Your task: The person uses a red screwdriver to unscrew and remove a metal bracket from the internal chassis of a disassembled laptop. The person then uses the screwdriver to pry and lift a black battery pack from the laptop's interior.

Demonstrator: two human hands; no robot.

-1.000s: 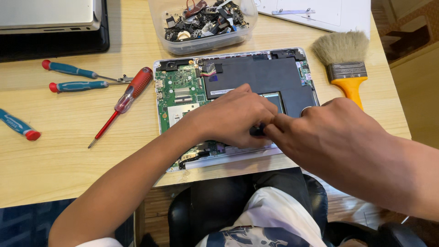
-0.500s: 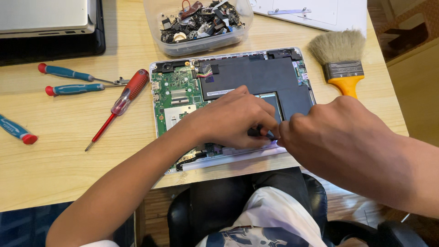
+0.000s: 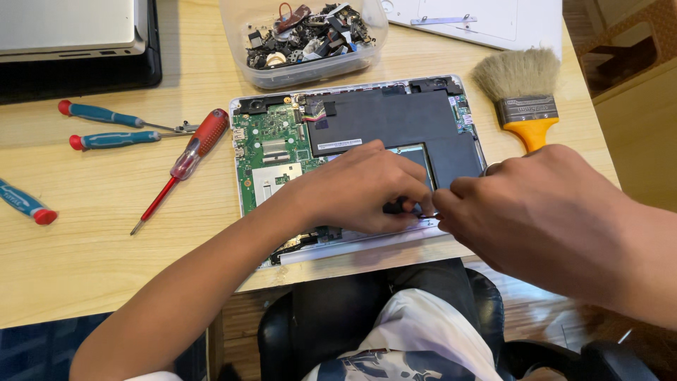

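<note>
Head view looks down on a pale wooden counter (image 3: pixel 106 240) where an opened silver laptop base with a green circuit board and a flat black battery panel (image 3: pixel 381 123) lies with its near edge at the counter's front edge. Both hands meet over the laptop's near right part. The left hand (image 3: pixel 360 189) comes in from the lower left and rests on the board area, its fingers (image 3: pixel 405 201) curled and pressed together around a small dark object that is mostly hidden, so I cannot tell what it is. The right hand (image 3: pixel 543 212) comes in from the right, its fingers (image 3: pixel 451 204) bent and drawn together, tips touching the left hand's fingertips at the same spot; whether they pinch anything cannot be told.

Left of the laptop lies a screwdriver with a red and clear handle (image 3: pixel 187 161), its tip pointing toward the near edge. Farther left lie two blue-handled tools with red ends (image 3: pixel 106 127), side by side, and another blue and red handle (image 3: pixel 25 202) at the left border. Behind the laptop stands a clear plastic tub of small dark parts (image 3: pixel 307 39). A paintbrush with pale bristles and an orange handle (image 3: pixel 522 95) lies just right of the laptop. A closed grey laptop (image 3: pixel 70 28) sits at the far left corner.
</note>
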